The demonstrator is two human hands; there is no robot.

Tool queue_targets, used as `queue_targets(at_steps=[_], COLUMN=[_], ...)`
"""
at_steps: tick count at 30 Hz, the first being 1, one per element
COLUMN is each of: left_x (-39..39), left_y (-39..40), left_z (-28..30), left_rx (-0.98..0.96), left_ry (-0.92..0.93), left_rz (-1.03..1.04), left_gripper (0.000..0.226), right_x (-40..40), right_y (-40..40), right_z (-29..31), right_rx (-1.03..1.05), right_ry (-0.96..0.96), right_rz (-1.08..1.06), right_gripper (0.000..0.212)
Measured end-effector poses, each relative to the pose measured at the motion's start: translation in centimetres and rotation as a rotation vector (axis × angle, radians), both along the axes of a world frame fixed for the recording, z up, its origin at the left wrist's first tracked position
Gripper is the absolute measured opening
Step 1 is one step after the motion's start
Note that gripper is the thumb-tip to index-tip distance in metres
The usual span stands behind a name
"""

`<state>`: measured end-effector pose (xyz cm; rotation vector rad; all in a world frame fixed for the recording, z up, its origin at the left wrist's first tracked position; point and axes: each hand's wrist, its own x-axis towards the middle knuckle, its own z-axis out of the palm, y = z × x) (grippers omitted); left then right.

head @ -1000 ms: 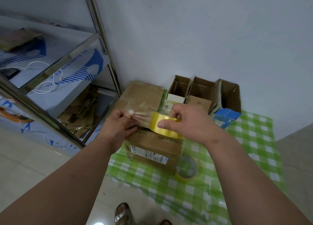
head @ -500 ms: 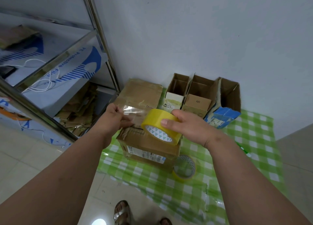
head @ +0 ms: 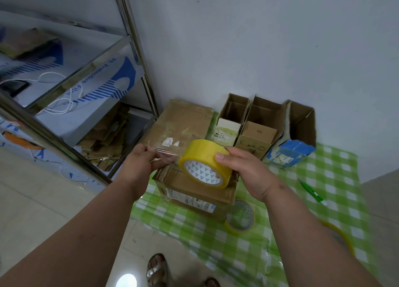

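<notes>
Fingers of the left hand [head: 138, 168] are pinched on the clear tape strip [head: 166, 153], stretched level rightward to the yellow tape roll [head: 205, 157], which is gripped by the right hand [head: 248, 172] above the cardboard box [head: 194, 192], core faced toward the camera.

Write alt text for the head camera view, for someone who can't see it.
A person's right hand holds a yellow tape roll while the left hand pinches its clear free end, stretched above a cardboard box. The box sits on a green checked cloth near open cartons.
</notes>
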<state>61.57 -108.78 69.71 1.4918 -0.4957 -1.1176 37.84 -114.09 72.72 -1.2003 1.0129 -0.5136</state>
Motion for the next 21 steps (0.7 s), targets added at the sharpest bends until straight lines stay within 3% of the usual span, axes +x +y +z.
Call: queue_targets(at_steps=[5, 10, 12, 15, 18, 21], left_x=[1.0, 1.1, 0.9, 0.9, 1.5, 2.3], left_y=[0.1, 0.0, 0.1, 0.2, 0.2, 0.4], left_z=[0.6, 0.9, 1.0, 0.8, 0.3, -0.6], left_rx=[0.017, 0.044, 0.046, 0.058, 0.101, 0.161], left_ry=[0.194, 0.234, 0.246, 0.301, 0.308, 0.188], left_rz=[0.019, 0.03, 0.037, 0.059, 0.085, 0.066], left_gripper=[0.018, 0.02, 0.032, 0.051, 0.031, 0.018], right_x=[-1.0, -2.0, -2.2, -1.9, -1.0, -0.4], right_y=[-0.4, -0.5, -0.5, -0.4, -0.2, 0.0], right_z=[0.0, 1.1, 1.5, 1.7, 1.6, 1.5], right_rx=[-0.104, -0.246, -0.306, -0.381, -0.484, -0.514], right_ry=[-0.058, 0.013, 0.069, 0.154, 0.273, 0.331], right_rz=[-0.046, -0.045, -0.043, -0.062, -0.076, -0.104], right_gripper=[0.028, 0.033, 0.042, 0.037, 0.032, 0.025])
